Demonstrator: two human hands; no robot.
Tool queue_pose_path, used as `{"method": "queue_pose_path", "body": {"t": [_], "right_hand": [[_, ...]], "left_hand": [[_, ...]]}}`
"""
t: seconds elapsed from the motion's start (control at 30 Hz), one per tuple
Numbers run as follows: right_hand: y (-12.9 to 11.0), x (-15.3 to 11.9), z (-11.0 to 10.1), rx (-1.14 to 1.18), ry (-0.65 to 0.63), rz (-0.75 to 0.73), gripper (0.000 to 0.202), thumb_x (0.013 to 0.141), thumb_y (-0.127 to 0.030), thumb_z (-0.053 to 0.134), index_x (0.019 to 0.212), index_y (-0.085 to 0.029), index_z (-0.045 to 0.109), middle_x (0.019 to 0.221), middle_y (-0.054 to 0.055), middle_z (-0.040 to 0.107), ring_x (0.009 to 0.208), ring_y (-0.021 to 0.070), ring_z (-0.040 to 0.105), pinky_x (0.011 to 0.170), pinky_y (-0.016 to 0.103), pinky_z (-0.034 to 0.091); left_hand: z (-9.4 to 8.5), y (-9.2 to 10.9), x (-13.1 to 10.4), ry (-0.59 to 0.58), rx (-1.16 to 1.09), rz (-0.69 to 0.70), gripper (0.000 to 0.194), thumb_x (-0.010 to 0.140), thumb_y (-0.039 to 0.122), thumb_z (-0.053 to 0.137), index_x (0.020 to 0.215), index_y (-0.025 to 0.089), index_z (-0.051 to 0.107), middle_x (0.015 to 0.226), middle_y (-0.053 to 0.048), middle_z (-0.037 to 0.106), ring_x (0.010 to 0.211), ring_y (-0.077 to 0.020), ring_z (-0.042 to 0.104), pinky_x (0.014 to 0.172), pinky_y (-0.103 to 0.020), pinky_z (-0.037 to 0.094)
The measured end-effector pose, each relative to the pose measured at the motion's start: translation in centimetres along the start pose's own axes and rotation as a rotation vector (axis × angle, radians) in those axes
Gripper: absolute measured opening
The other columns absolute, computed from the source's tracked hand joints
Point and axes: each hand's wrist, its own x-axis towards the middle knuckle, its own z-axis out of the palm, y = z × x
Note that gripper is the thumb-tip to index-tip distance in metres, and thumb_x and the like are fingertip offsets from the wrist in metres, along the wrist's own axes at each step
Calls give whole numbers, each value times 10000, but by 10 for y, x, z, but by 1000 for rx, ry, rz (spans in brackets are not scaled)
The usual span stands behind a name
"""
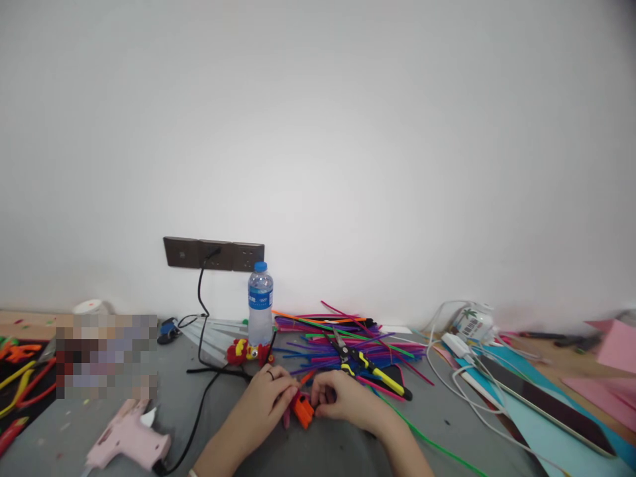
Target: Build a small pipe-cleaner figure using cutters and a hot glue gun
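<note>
An orange piece (303, 410) with a dark spot on it sits between my two hands, with a bit of pink beside it. My left hand (265, 401), a dark ring on one finger, is closed on the piece from the left. Close to its right side, my right hand (338, 399) has its fingers curled with thumb and fingertips near each other; whatever they pinch is too small to make out. Just behind my left hand lies a red and yellow fuzzy figure (243, 352). Yellow and black pliers (370, 366) rest on a pile of coloured pipe cleaners (308, 350).
A water bottle (260, 311) stands behind the figure. At the left are a pink glue gun (130, 437), a black cable (199, 411) and red and yellow tool handles (24, 387). A tablet or phone (546, 405), white cables and coloured paper (541, 430) lie at the right.
</note>
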Motion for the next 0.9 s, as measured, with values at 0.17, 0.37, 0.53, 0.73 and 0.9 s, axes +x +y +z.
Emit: {"method": "queue_pose_path", "body": {"t": [0.17,0.37,0.53,0.73,0.9], "right_hand": [[-8,2,4,-81,31,22,180,583,-31,655,645,-188,718,553,-58,563,530,104,468,497,189,324],[-11,-1,3,-171,58,10,194,635,-27,586,641,-185,698,566,-40,564,548,112,470,504,193,323],[-10,0,-4,-106,169,-72,214,678,-14,524,716,-182,651,668,-21,581,618,128,498,563,209,354],[-21,3,-7,-69,311,-193,96,825,-125,515,777,-198,556,731,-13,551,696,162,521,648,248,394],[-27,3,2,-106,313,-240,94,853,-131,507,815,-212,536,819,5,586,794,188,553,729,284,415]], "left_hand": [[2,-1,1,18,1,0,324,985,257,396,916,229,711,950,-50,669,936,-205,574,868,-327,430],[3,-1,0,32,-9,3,315,987,261,397,916,220,701,947,-49,675,927,-206,569,871,-325,429],[3,-2,0,59,-34,12,317,986,258,395,905,221,700,931,-45,685,911,-205,578,861,-324,435],[3,-5,3,113,-36,3,213,857,171,598,1051,230,663,973,-50,682,955,-235,593,869,-350,446],[2,-5,4,212,-58,59,181,837,129,614,989,216,662,887,-36,657,892,-218,597,818,-327,462]]}}
